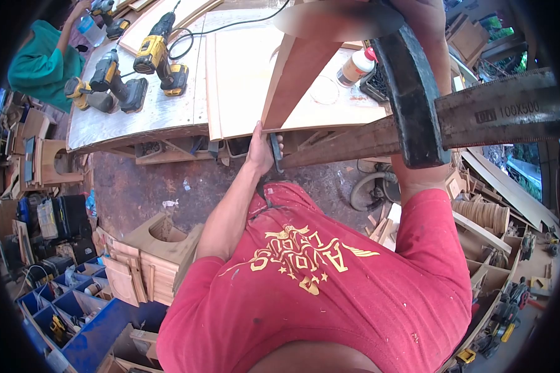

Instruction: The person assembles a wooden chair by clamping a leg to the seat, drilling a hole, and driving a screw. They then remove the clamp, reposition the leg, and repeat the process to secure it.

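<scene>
Left hand (pixel 262 149) grasps a long grey steel bar clamp (pixel 367 140) against a brown wooden board (pixel 295 81).
Clamp looks heavy, stiff; hold mid-bar. Blurred right hand (pixel 354 22): cannot tell.

At top centre, a blur hides the upper end of the board (pixel 295 84); the dark rim cuts off the clamp (pixel 420 118) at right and the person in green (pixel 46 68) upper left.

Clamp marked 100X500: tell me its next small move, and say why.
Probably ease the black arm slightly along the bar toward the left grip. That grip holds the end jaw by one end of the wooden board, while the black arm crosses the bar well away from it. A blur hides whether the arm's upper end meets the board, so this is tentative.
</scene>
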Motion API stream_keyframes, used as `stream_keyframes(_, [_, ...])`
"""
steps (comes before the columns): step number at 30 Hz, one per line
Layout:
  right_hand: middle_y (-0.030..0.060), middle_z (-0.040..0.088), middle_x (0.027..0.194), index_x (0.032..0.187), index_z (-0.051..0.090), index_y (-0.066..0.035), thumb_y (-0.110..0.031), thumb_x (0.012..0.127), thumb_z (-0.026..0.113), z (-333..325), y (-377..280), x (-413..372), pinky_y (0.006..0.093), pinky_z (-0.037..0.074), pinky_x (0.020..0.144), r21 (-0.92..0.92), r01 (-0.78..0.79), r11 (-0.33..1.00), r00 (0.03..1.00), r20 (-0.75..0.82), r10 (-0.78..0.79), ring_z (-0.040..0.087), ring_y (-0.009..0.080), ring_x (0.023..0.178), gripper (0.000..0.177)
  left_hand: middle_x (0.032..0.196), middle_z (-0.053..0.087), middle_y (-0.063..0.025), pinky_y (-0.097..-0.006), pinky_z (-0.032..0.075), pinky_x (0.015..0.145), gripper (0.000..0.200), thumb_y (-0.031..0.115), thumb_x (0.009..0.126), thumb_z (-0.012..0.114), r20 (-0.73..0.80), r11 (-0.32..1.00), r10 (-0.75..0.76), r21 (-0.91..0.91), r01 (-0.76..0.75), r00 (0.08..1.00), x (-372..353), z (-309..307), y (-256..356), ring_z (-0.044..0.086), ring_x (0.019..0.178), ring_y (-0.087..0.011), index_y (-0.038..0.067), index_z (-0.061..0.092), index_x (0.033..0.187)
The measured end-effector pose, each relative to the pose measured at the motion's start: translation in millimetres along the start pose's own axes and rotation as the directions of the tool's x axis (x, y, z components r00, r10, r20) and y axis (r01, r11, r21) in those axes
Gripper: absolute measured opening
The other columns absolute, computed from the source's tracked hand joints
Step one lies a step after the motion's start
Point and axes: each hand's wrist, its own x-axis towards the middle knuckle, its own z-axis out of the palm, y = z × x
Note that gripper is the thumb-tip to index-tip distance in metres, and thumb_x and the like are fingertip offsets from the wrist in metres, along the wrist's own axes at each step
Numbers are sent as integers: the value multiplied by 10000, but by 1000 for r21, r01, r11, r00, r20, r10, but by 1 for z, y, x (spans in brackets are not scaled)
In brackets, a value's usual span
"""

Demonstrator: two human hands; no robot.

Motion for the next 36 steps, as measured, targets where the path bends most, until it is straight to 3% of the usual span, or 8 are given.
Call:
stream_keyframes(13, [-27, 428, 578, 1019, 596, -56, -231, 948, 709, -10, 6, 2, 275, 416, 430, -6, -18, 1000, 1000, 4, 18, 488, 109, 439, 221, 946, 565, -75, -373, 476, 713, 720, 707, 991, 278, -25, 1000, 6, -9, -7, 1000, 1, 4, -2, 557, 792, -210, 118, 475, 1356])
stream_keyframes(28, [-28, 433, 579, 1032, 596, -52, -289, 962, 692, -4, 1, -4, 265, 407, 438, 5, -29, 1000, 1000, -2, 29, 483, 104, 447, 265, 1066, 550, -84, -374, 497, 751, 649, 615, 1030, 325, 32, 998, 9, -59, -7, 999, -8, 8, 8, 577, 916, -211, 78, 485, 1359])
stream_keyframes(36, [-28, 435, 580, 1042, 596, -48, -318, 971, 681, 0, 0, 1, 261, 401, 441, 6, -33, 999, 999, -1, 33, 478, 101, 451, 291, 1019, 586, -102, -381, 494, 751, 673, 658, 1021, 325, 64, 999, -4, -49, 7, 998, 0, -5, 1, 596, 857, -225, 114, 474, 1387])
